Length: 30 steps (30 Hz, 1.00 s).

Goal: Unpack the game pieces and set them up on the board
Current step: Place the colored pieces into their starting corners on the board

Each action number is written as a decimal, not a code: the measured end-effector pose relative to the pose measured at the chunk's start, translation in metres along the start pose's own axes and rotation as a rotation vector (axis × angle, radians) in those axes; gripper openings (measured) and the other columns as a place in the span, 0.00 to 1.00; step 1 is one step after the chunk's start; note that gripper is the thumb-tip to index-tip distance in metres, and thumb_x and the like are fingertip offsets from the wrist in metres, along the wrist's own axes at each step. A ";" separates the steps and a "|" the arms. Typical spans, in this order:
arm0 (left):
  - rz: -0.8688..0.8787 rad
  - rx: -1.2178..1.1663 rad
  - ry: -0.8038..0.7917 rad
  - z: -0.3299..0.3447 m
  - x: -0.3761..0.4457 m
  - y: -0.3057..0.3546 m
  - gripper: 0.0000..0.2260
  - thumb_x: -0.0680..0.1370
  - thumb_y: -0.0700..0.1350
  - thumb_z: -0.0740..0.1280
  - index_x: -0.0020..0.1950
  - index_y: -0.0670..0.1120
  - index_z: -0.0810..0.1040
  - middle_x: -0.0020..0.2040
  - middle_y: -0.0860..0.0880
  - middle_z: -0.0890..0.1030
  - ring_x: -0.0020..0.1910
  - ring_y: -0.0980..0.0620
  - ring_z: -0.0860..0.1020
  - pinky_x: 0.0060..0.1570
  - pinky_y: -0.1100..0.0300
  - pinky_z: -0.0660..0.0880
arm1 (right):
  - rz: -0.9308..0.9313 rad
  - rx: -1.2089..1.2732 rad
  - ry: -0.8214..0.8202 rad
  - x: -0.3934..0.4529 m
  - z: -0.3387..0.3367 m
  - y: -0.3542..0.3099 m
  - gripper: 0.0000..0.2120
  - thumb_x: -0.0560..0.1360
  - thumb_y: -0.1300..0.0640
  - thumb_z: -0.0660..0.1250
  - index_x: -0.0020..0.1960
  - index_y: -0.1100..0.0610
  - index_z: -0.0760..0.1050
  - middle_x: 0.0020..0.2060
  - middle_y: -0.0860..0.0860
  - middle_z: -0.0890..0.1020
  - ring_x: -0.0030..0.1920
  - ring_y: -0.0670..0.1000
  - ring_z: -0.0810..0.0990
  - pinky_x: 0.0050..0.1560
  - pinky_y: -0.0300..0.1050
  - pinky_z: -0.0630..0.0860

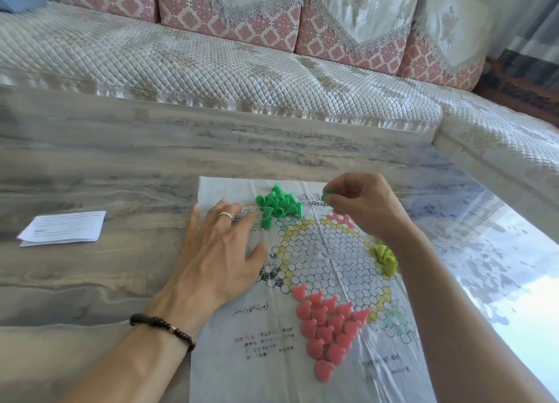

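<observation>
1. My right hand (361, 203) pinched one green piece (327, 194) between thumb and fingertips, held up over the far right part of the board (272, 357).
2. My left hand (222, 251) lay flat with fingers spread, pressing the board's left edge onto the table (106, 166).
3. The green pile (278, 204) sat just left of my pinch, between my two hands, near the board's far edge and close to my left fingertips.
4. The pink pieces (328, 324) stood packed in a triangle nearer to me than either hand, below my right wrist.
5. A small yellow-green heap (384, 259) lay at the board's right side, tucked against my right forearm.
6. The middle circles of the board, between my hands, held no pieces.
7. A folded paper slip (63, 227) lay well left of my left hand, with bare tabletop around it and beyond the board's far edge, up to the sofa (211, 66).
</observation>
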State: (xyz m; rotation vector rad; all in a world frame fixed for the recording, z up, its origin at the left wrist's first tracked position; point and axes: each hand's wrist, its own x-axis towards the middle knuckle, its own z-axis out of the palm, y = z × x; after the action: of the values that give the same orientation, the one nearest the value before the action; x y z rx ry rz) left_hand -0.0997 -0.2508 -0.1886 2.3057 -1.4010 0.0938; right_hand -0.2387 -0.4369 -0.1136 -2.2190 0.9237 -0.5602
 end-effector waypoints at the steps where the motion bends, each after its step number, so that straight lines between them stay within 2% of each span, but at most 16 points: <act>1: -0.006 -0.010 -0.002 0.000 0.000 0.000 0.26 0.77 0.61 0.56 0.73 0.53 0.65 0.74 0.47 0.65 0.76 0.49 0.55 0.74 0.45 0.46 | 0.011 -0.021 0.004 -0.002 0.002 0.003 0.02 0.73 0.61 0.72 0.46 0.57 0.82 0.37 0.52 0.84 0.38 0.55 0.84 0.45 0.56 0.82; 3: -0.019 -0.025 -0.010 -0.001 0.001 0.000 0.26 0.77 0.61 0.56 0.73 0.53 0.66 0.75 0.47 0.64 0.76 0.50 0.55 0.74 0.45 0.45 | 0.022 -0.043 -0.001 -0.004 0.006 0.007 0.01 0.73 0.59 0.72 0.44 0.56 0.83 0.35 0.53 0.84 0.34 0.52 0.81 0.42 0.52 0.80; 6: -0.029 -0.042 -0.019 0.000 0.001 -0.001 0.26 0.77 0.61 0.57 0.73 0.53 0.66 0.75 0.48 0.64 0.76 0.50 0.54 0.74 0.46 0.46 | 0.022 -0.048 0.000 -0.005 0.014 0.013 0.01 0.72 0.56 0.73 0.42 0.54 0.83 0.34 0.53 0.84 0.28 0.45 0.76 0.32 0.37 0.76; 7: -0.032 -0.046 -0.020 0.000 0.001 -0.001 0.26 0.77 0.62 0.57 0.73 0.53 0.66 0.75 0.48 0.63 0.76 0.51 0.55 0.74 0.46 0.46 | 0.021 -0.055 0.008 -0.004 0.017 0.015 0.02 0.72 0.56 0.73 0.41 0.53 0.83 0.33 0.53 0.83 0.28 0.45 0.76 0.30 0.36 0.74; 10: -0.034 -0.062 -0.020 0.000 0.001 -0.002 0.26 0.76 0.62 0.57 0.72 0.53 0.67 0.75 0.48 0.64 0.76 0.51 0.55 0.74 0.46 0.46 | 0.016 -0.059 0.010 -0.001 0.023 0.023 0.02 0.72 0.57 0.73 0.40 0.53 0.82 0.31 0.50 0.82 0.28 0.44 0.73 0.32 0.42 0.73; 15: -0.040 -0.073 -0.024 0.000 0.001 -0.002 0.26 0.76 0.61 0.57 0.72 0.52 0.67 0.75 0.47 0.64 0.76 0.51 0.55 0.74 0.45 0.46 | 0.004 -0.132 -0.032 0.000 0.025 0.032 0.06 0.72 0.58 0.72 0.38 0.48 0.81 0.27 0.41 0.79 0.27 0.36 0.74 0.28 0.29 0.67; 19: -0.041 -0.076 -0.026 0.001 0.001 -0.004 0.27 0.76 0.62 0.57 0.72 0.52 0.67 0.75 0.47 0.65 0.76 0.51 0.55 0.74 0.45 0.46 | -0.003 -0.179 -0.062 0.001 0.026 0.032 0.05 0.72 0.59 0.72 0.40 0.49 0.81 0.31 0.43 0.80 0.29 0.37 0.75 0.30 0.28 0.67; 21: -0.041 -0.076 -0.026 0.002 0.001 -0.004 0.27 0.76 0.62 0.57 0.72 0.52 0.67 0.75 0.47 0.65 0.76 0.51 0.55 0.74 0.45 0.46 | -0.004 -0.167 -0.070 -0.001 0.025 0.031 0.04 0.71 0.58 0.72 0.43 0.50 0.81 0.34 0.44 0.81 0.32 0.39 0.76 0.34 0.31 0.69; 23: -0.037 -0.079 -0.024 0.002 0.002 -0.004 0.26 0.76 0.61 0.58 0.72 0.52 0.68 0.74 0.47 0.65 0.76 0.51 0.55 0.74 0.45 0.47 | -0.018 -0.143 -0.024 -0.005 0.022 0.029 0.07 0.71 0.56 0.71 0.49 0.49 0.80 0.39 0.44 0.81 0.37 0.42 0.79 0.38 0.35 0.72; 26: -0.031 -0.071 -0.024 0.001 0.002 -0.004 0.26 0.76 0.61 0.58 0.71 0.52 0.69 0.74 0.46 0.66 0.75 0.51 0.57 0.74 0.44 0.49 | -0.085 -0.201 0.073 -0.002 0.015 0.017 0.09 0.73 0.54 0.69 0.53 0.49 0.80 0.41 0.42 0.81 0.40 0.40 0.79 0.40 0.34 0.73; 28: -0.024 -0.063 -0.029 0.000 0.001 -0.004 0.26 0.76 0.61 0.57 0.71 0.52 0.69 0.73 0.46 0.67 0.74 0.50 0.59 0.73 0.44 0.51 | -0.143 -0.294 0.026 0.007 0.015 0.007 0.08 0.74 0.54 0.69 0.53 0.51 0.81 0.40 0.40 0.80 0.39 0.37 0.77 0.42 0.33 0.75; 30: -0.026 -0.068 -0.033 -0.001 0.001 -0.005 0.26 0.75 0.61 0.57 0.71 0.52 0.69 0.73 0.46 0.67 0.74 0.50 0.59 0.73 0.43 0.51 | -0.204 -0.403 -0.071 0.016 0.018 -0.002 0.10 0.75 0.55 0.70 0.55 0.52 0.81 0.40 0.40 0.80 0.37 0.34 0.75 0.40 0.27 0.71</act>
State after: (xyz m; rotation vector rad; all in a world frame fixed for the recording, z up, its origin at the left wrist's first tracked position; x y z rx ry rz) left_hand -0.0951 -0.2497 -0.1893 2.2785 -1.3692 -0.0002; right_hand -0.2166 -0.4402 -0.1230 -2.6992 0.8346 -0.4086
